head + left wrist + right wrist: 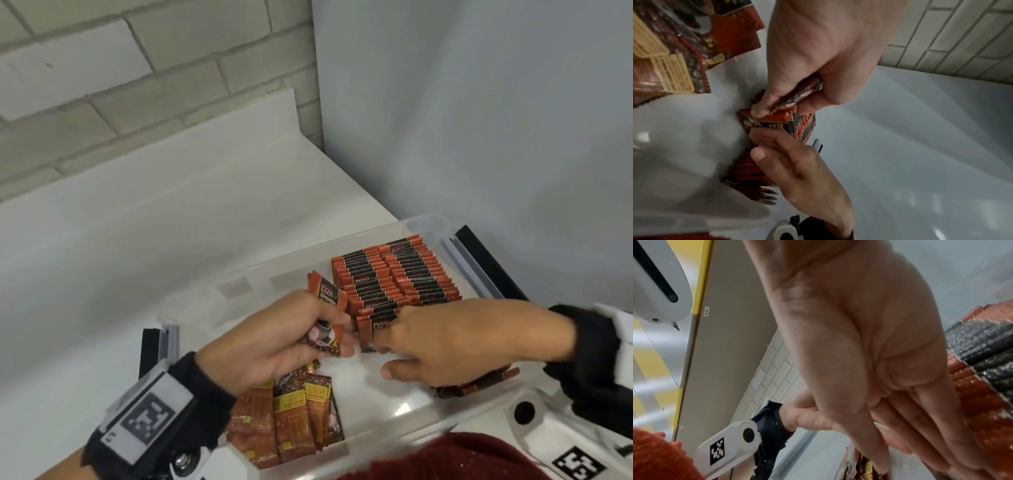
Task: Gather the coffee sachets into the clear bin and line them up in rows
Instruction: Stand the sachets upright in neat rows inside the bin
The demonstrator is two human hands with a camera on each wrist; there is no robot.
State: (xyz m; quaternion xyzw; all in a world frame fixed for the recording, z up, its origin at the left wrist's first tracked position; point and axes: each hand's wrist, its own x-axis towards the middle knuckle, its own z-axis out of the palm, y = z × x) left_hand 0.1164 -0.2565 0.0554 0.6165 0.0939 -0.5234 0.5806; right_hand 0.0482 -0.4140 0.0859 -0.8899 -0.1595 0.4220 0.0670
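- White tabletop (pixel 102 274) in a corner between a pale brick wall (pixel 85 68) and a plain grey wall (pixel 479 120) carries the clear plastic bin (pixel 219 291).
- Red-and-black coffee sachets stand on edge in packed rows (pixel 394 277) at the bin's far right; a loose pile of flat red sachets with yellow labels (pixel 291 418) lies in the near left corner.
- Left hand (pixel 274 342) has thumb and fingers curled round one held sachet (pixel 325 308), just beside the near end of the rows.
- Right hand (pixel 455 339) lays straight fingers against the nearest upright sachet; thumb apart, gripping nothing.
- Left wrist view alone shows the held sachet edge-on in the pinch (pixel 801 95) and more dark-red sachets (pixel 748 175) under the right hand (pixel 797 170).
- Right wrist view alone shows the crimped sachet tops (pixel 982 369) close up beside the flat palm (pixel 869 353).
- Bare bin floor lies between pile and rows; black latches (pixel 486 260) sit on both short ends, a red sleeve (pixel 445 459) at the near rim.
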